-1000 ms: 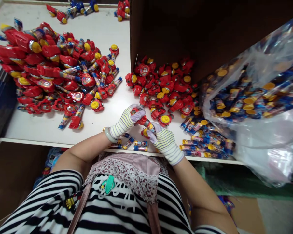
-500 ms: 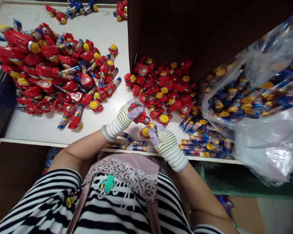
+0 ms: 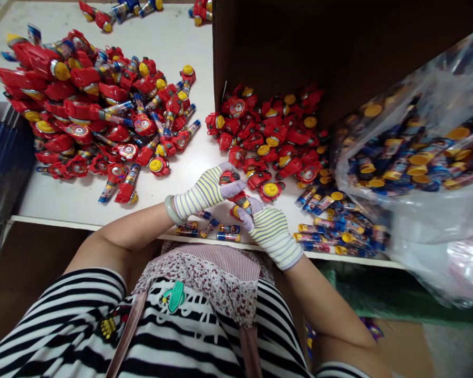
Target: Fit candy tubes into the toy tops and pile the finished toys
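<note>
Both gloved hands work close together just above the white table (image 3: 152, 195), near its front edge. The left hand (image 3: 207, 193) grips the body of a red toy (image 3: 238, 198) between thumb and curled fingers; the right hand (image 3: 274, 231) pinches a small tube (image 3: 247, 206) at the toy's lower end, its thumb opposed to its fingers. The step in hand appears to be the fitting of the tube to the toy; whether the tube is fully seated cannot be told, since the fingers cover the joint. The next move calls for a steady left grip, the tube kept in line with the toy's stem, and a firm push from the right hand without tilting. Supply is within reach: a heap of toys (image 3: 268, 140) lies just beyond the hands, loose tubes (image 3: 228, 237) lie along the front edge, and more tubes (image 3: 319, 247) lie to the right, beside an open plastic bag (image 3: 413, 231). At the left, a larger pile (image 3: 76, 111) holds toys, many with tubes attached; a finished piece appears to belong there.
</note>
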Motion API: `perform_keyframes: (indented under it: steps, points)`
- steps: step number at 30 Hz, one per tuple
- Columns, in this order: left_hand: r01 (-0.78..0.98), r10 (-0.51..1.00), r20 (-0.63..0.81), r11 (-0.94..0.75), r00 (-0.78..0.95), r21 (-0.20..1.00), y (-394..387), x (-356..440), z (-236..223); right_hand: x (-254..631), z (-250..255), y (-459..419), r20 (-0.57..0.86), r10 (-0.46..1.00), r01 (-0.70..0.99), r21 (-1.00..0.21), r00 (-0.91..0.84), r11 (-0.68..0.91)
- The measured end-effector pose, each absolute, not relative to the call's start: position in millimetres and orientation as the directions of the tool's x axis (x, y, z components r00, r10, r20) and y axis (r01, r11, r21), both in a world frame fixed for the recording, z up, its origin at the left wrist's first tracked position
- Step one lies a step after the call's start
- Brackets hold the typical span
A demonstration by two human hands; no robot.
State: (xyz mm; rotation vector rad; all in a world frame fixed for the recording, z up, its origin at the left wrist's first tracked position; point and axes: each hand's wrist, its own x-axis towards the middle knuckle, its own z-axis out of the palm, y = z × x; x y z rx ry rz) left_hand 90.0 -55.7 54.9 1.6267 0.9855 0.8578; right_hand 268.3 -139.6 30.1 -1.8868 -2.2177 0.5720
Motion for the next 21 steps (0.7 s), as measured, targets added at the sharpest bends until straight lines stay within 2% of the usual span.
perform_keyframes:
  steps: [2,4,6,8,10,13,15,21]
  points:
    - [0.176,0.905,0.047,-0.133,0.422,0.975,-57,88,53,268,26,-140,-0.12,0.973,0.77,-0.633,-0.197,0.078]
    - [0.145,0.902,0.048,-0.121,0.43,0.982,-57,84,51,267,22,-140,-0.153,0.949,0.498,-0.867,-0.275,0.004]
    - [0.13,0.894,0.08,-0.151,0.442,0.98,-57,81,49,267,19,-140,-0.2,0.906,0.253,-0.961,-0.372,-0.108]
    - [0.149,0.894,0.089,-0.17,0.44,0.974,-53,81,47,267,16,-138,-0.21,0.907,0.215,-0.967,-0.364,-0.138]
    - [0.179,0.912,0.055,-0.138,0.407,0.974,-48,83,44,267,15,-134,-0.144,0.958,0.393,-0.919,-0.249,-0.036]
    - [0.189,0.931,-0.033,-0.039,0.364,0.981,-41,89,38,268,11,-130,-0.046,0.988,0.747,-0.66,-0.148,0.081]
    - [0.179,0.928,-0.054,-0.014,0.369,0.984,-39,90,35,267,5,-130,-0.064,0.986,0.821,-0.562,-0.157,0.094]
    - [0.166,0.878,0.098,-0.197,0.469,0.966,-44,73,31,254,-9,-126,0.015,0.972,0.617,-0.77,-0.234,0.161]
